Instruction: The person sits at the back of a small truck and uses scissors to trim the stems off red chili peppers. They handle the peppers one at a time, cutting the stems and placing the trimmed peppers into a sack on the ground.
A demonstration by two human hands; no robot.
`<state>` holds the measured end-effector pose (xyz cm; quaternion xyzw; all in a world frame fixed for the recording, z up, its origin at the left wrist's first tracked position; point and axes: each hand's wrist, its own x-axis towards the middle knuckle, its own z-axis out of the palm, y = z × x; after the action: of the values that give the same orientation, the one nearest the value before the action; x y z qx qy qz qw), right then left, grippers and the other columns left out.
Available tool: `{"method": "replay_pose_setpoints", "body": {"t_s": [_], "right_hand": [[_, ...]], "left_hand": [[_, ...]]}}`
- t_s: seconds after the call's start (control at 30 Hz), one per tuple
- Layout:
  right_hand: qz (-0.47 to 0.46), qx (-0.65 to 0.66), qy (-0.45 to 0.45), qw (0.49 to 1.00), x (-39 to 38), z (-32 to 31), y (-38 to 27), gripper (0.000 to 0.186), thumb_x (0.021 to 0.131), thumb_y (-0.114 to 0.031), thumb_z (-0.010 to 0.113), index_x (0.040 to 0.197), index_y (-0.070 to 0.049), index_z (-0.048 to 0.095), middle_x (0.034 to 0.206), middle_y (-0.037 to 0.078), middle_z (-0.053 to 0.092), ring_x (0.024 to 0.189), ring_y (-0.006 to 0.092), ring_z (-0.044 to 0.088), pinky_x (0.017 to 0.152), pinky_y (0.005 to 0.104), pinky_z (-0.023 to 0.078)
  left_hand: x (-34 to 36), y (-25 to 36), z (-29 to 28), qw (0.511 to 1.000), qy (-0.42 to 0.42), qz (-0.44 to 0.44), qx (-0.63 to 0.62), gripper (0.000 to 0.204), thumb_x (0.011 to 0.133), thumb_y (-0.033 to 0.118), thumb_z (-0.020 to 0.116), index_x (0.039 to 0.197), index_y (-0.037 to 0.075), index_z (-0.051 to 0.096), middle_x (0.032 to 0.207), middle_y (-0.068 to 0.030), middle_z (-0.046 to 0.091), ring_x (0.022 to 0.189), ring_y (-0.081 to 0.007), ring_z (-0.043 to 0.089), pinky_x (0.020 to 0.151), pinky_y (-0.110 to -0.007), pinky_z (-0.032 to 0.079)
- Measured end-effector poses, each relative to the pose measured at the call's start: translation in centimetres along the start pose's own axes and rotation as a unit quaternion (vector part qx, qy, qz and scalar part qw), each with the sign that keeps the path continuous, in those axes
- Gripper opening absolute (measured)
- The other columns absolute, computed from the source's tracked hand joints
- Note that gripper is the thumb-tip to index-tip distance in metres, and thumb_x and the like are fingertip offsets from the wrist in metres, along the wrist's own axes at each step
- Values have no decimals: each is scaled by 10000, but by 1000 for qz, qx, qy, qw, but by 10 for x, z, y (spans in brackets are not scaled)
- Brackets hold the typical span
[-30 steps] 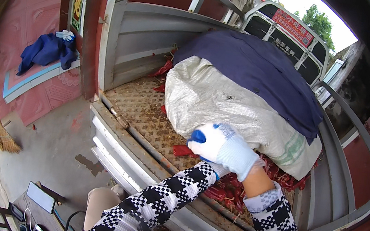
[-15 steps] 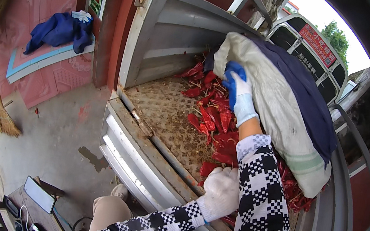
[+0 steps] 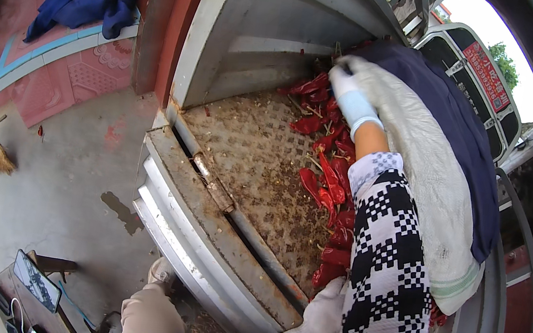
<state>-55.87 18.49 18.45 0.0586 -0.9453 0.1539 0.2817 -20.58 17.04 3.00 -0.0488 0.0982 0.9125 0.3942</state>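
Head view: coverage appears partial; red chillies (image 3: pixel 327 176) lie exposed along the left edge of a white sack (image 3: pixel 423 142), which, with navy cloth (image 3: pixel 425 87), spreads across the truck bed (image 3: pixel 255 151). Right hand (image 3: pixel 349 94) meets the sack's edge, left hand (image 3: pixel 320 318) the nearest chillies; blur and sleeve (image 3: pixel 392 256) leave both grips undetermined. Room opens leftward, bounded by side panel (image 3: pixel 297 18) and tailgate (image 3: pixel 201 226).

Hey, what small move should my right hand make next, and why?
Perhaps lift the white sack a little with your right hand: that hand is at the sack's edge, and red peppers lie along that side, some seemingly running underneath.
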Motion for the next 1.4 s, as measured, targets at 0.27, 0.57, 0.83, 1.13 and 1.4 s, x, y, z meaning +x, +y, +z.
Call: {"method": "replay_pose_setpoints", "body": {"t_s": [0.27, 0.57, 0.83, 1.13, 1.4], "right_hand": [[192, 296, -192, 916, 20, -43, 7, 295, 889, -345, 660, 1042, -92, 654, 796, 17, 640, 697, 167, 585, 698, 306, 497], [57, -210, -315, 924, -2, -110, -113, 598, 829, -547, 628, 1117, -24, 667, 1028, 145, 702, 874, 279, 689, 799, 372, 541], [-77, -252, -126, 956, 6, -131, -107, 496, 744, -467, 691, 1061, -86, 697, 995, 160, 695, 1014, 268, 660, 906, 340, 507], [-5, -438, -115, 891, 27, -142, 21, 411, 838, -265, 459, 1168, -89, 630, 1151, 236, 634, 1015, 366, 644, 912, 398, 501], [62, 125, -67, 988, -32, -116, -37, 349, 924, -339, 575, 916, 3, 644, 866, 142, 678, 797, 229, 651, 706, 323, 475]], "left_hand": [[-44, 60, 34, 444, -78, 353, 820, 526, 825, 184, 504, 1260, -111, 527, 1237, -230, 562, 1198, -352, 490, 1048, -419, 358], [-43, 70, 40, 425, -74, 381, 818, 761, 805, 360, 655, 1428, 22, 378, 1112, -143, 620, 1088, -316, 580, 976, -421, 412], [-44, 69, 40, 424, -84, 382, 817, 788, 770, 344, 692, 1417, 23, 380, 1041, -121, 627, 1056, -314, 587, 960, -417, 410], [-45, 59, 44, 440, -136, 420, 782, 784, 741, 312, 720, 1390, 7, 402, 978, -107, 629, 1010, -312, 599, 945, -422, 427], [-46, 73, 39, 456, -104, 411, 782, 705, 748, 312, 704, 1332, -7, 471, 950, -101, 637, 1017, -284, 597, 945, -389, 424]]}}
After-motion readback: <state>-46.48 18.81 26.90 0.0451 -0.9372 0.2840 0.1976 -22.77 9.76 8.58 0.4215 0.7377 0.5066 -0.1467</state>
